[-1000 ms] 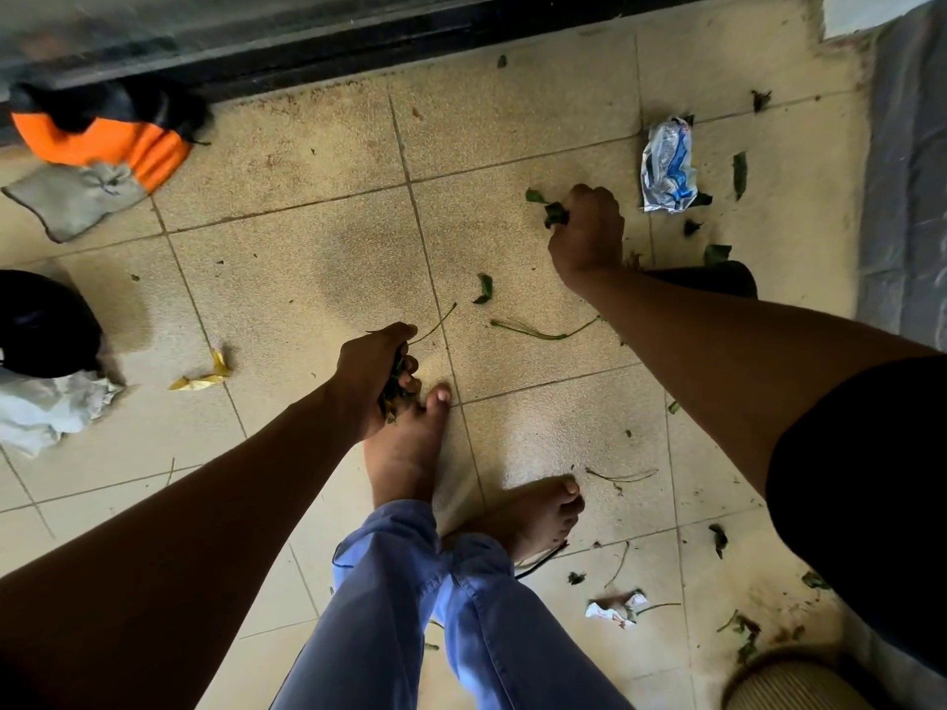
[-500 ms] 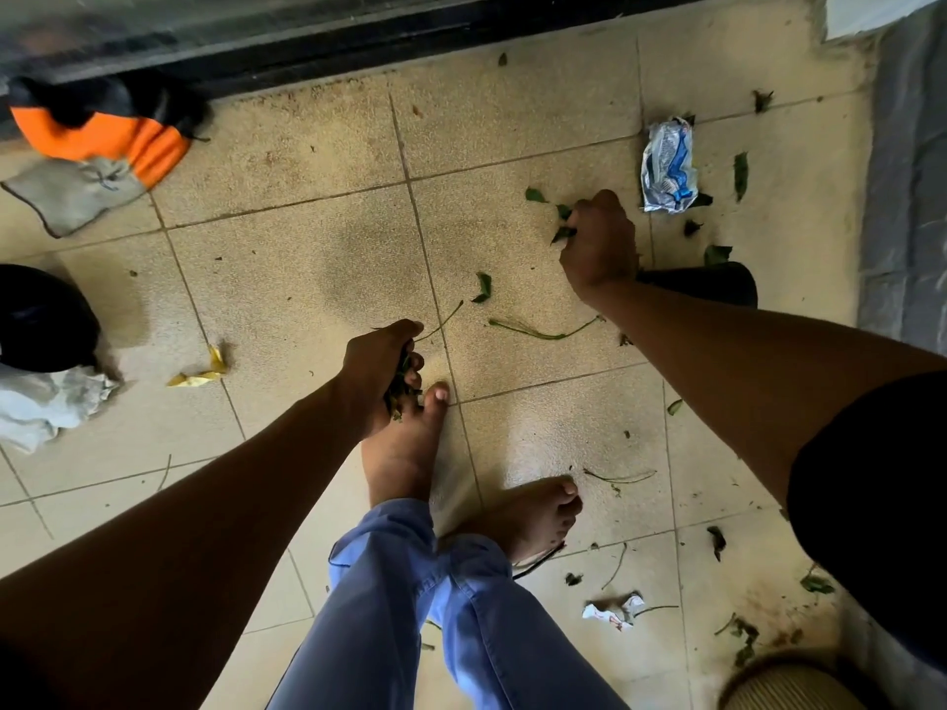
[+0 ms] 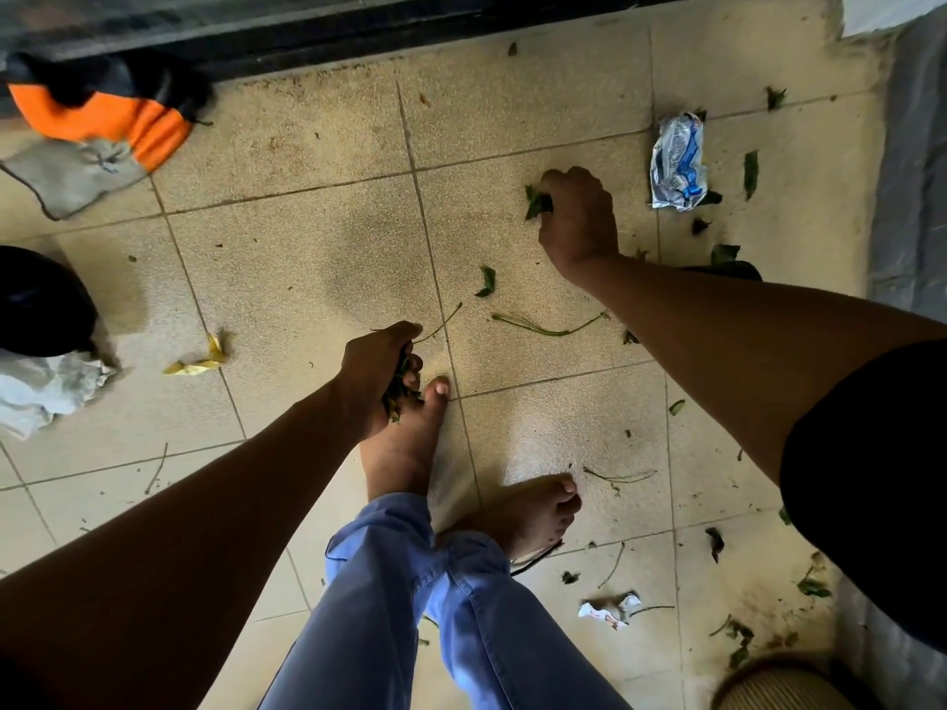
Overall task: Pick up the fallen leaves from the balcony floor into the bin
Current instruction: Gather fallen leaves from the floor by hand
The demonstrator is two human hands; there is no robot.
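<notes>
My right hand (image 3: 579,217) is down at the tiled floor (image 3: 287,279), fingers curled round green leaves (image 3: 537,202) that stick out on its left side. My left hand (image 3: 376,374) hovers just above my left foot, gripping a bunch of collected leaves and stems (image 3: 402,381). Loose on the tiles lie a small green leaf (image 3: 486,281), a long green stem (image 3: 546,325) and a yellow leaf (image 3: 197,361). Several more scraps are scattered at the right and lower right. No bin is clearly identifiable in view.
A crumpled blue-white wrapper (image 3: 677,161) lies right of my right hand. An orange-black bag on a grey cloth (image 3: 97,115) sits at the top left, a black object (image 3: 41,299) with white plastic at the left edge. A black sliding-door track (image 3: 410,23) runs along the top. Crumpled paper (image 3: 607,609) and a woven rim (image 3: 784,684) are at the bottom right.
My right hand dipped back toward me half a second ago, then reached forward and left again, closing over the leaf that lay there. My left hand barely moved.
</notes>
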